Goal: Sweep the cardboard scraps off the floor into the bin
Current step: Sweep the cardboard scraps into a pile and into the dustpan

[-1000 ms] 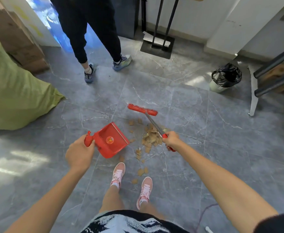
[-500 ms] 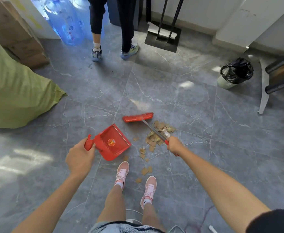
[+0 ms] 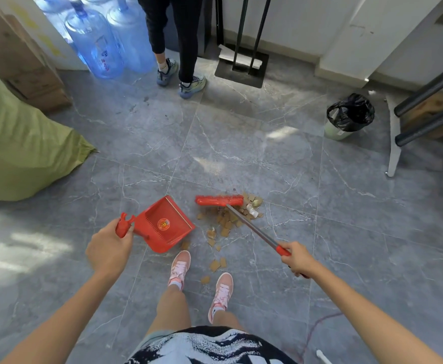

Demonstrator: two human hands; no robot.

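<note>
Brown cardboard scraps (image 3: 228,222) lie scattered on the grey tiled floor in front of my pink shoes, thickest just behind the broom head. My left hand (image 3: 109,249) grips the handle of a red dustpan (image 3: 166,224), which is tilted with its mouth toward the scraps. My right hand (image 3: 297,260) grips the red end of a metal broom handle. The red broom head (image 3: 219,200) rests on the floor at the far edge of the pile. A small bin (image 3: 347,118) lined with a black bag stands at the right, well beyond the pile.
A person's legs (image 3: 179,48) stand at the far side by several blue water bottles (image 3: 97,46). A green sack (image 3: 18,143) and cardboard boxes (image 3: 18,56) fill the left. A black stand base (image 3: 241,65) is by the wall, a white frame leg (image 3: 393,143) at the right.
The broom head has shifted right and closer to the dustpan, behind the scraps. My right hand has drawn back along the handle. The other person has stepped farther away toward the bottles.
</note>
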